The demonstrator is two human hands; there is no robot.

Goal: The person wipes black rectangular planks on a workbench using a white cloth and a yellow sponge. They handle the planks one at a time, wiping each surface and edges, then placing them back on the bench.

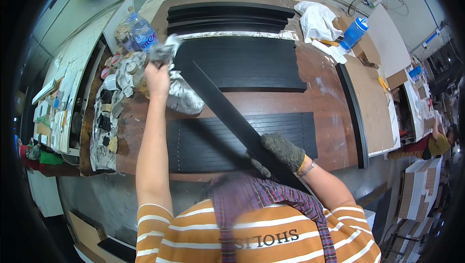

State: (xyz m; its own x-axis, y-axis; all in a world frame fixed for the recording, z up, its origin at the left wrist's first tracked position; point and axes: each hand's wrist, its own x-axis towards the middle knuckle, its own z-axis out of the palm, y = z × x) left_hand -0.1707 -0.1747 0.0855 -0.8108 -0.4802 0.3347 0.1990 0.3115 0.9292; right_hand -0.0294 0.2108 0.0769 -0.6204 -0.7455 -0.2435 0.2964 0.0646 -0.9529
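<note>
My left hand [157,76], bare, is closed around a crumpled grey-white rag [166,50], held up at the left beyond the near row of boards. The rag is partly blurred. My right hand [283,151] wears a dark grey knitted glove and grips a long black board [225,110]. This board is tilted diagonally, its far end near the rag and its near end against my body. Behind it lies a flat set of black boards [240,64]. Closer to me is a row of black strips [286,127] with small holes along both ends.
More black boards [232,13] lie at the back of the brown table [329,103]. Plastic bottles [141,33] and stained rags stand at the left. A white cloth [317,21] and a blue bottle [355,33] are at the back right. Other people work at both sides.
</note>
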